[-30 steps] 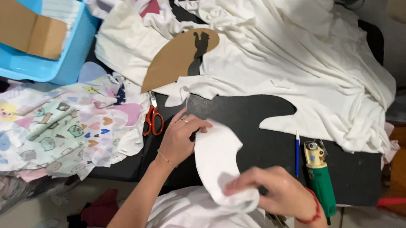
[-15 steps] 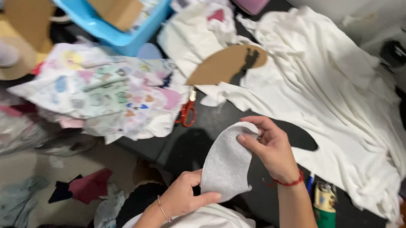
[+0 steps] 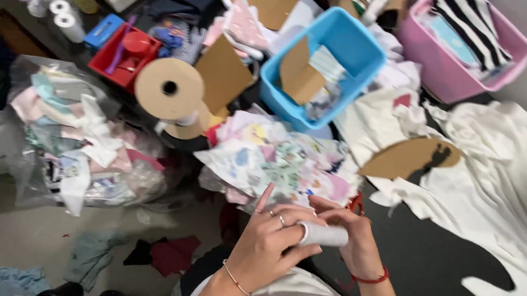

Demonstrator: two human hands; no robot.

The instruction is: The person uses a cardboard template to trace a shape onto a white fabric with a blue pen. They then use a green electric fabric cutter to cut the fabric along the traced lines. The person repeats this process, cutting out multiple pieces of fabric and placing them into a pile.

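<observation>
Left hand: the left hand [image 3: 269, 240] is curled around one end of a rolled white cloth piece [image 3: 323, 235], with its index finger stretched out and away; it wears rings and a thin bracelet.
Right hand: the right hand [image 3: 351, 237] closes around the other end of the same roll, with a red string on its wrist.
Cloth piece: it is rolled into a short tube and held between both hands, above the near edge of the black table [image 3: 429, 257].
Beyond the hands: a printed fabric pile [image 3: 276, 156] lies on the table, and behind it stands a blue basket [image 3: 336, 44].
Right side: a brown cardboard shape [image 3: 409, 156] lies on a big white cloth [image 3: 500, 175]; a pink basket [image 3: 456, 73] is behind.
Left side: a brown paper roll [image 3: 170, 89] and a clear bag of scraps [image 3: 68, 143].
</observation>
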